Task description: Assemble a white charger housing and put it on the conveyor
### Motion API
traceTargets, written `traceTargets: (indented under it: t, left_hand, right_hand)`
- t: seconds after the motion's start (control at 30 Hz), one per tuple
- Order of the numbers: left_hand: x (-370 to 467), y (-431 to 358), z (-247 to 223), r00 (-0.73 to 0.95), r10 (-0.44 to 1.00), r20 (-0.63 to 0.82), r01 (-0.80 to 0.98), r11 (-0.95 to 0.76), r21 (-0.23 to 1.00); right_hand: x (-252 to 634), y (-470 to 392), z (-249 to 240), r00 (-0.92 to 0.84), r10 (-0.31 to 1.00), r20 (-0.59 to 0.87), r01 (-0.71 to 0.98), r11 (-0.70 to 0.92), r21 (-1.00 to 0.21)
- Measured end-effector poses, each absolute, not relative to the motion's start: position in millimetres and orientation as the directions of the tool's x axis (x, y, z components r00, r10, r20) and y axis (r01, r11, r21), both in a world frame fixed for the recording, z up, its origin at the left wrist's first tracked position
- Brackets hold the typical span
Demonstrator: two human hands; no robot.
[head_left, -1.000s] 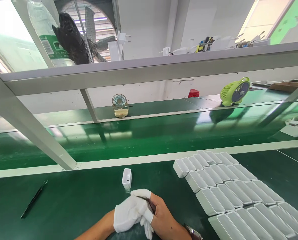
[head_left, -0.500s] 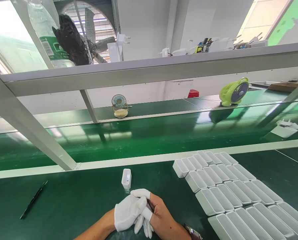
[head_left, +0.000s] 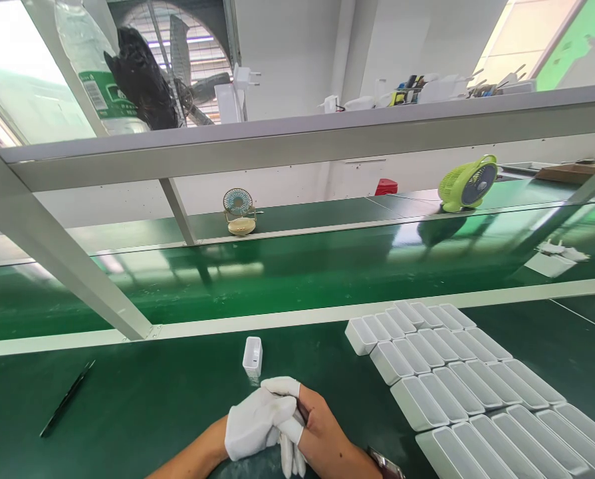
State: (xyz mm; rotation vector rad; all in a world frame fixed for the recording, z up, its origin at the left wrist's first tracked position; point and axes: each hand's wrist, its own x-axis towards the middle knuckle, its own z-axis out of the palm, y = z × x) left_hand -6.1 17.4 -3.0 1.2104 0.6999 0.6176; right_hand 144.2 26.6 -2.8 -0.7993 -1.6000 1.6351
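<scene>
The left hand [head_left: 257,422], in a white glove, and the bare right hand [head_left: 322,436] rest clasped together on the green worktop [head_left: 152,399]. Both grips are clenched on each other; whether anything lies between them cannot be told. Since a second ago the gloved fingers have shifted only slightly against the right hand, and neither hand has left its place, so no piece has been picked up.

A small white housing [head_left: 252,356] stands upright at 12 o'clock, just beyond the gloved fingertips and apart from them, in the same position as before. Rows of white trays [head_left: 457,372] lie at 2 o'clock, unchanged. A black tool [head_left: 68,398] lies at 9 o'clock, well apart.
</scene>
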Motion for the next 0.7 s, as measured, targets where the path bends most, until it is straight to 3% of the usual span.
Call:
traceTargets:
  t: [0.17,0.43,0.7]
  left_hand:
    - [-5,17,-17,0.635,0.76,-0.137,-0.181,0.319,0.93]
    - [-10,18,-1,0.572,0.774,-0.272,0.106,0.259,0.96]
    - [-12,21,-3,0.644,0.752,-0.139,0.148,0.056,0.987]
  right_hand:
    - [144,28,-7,-0.533,0.843,0.073,-0.015,0.076,-0.997]
    - [143,26,-9,-0.557,0.829,0.045,-0.007,0.049,-0.999]
    - [148,26,-1,-0.558,0.829,0.029,0.077,0.086,-0.993]
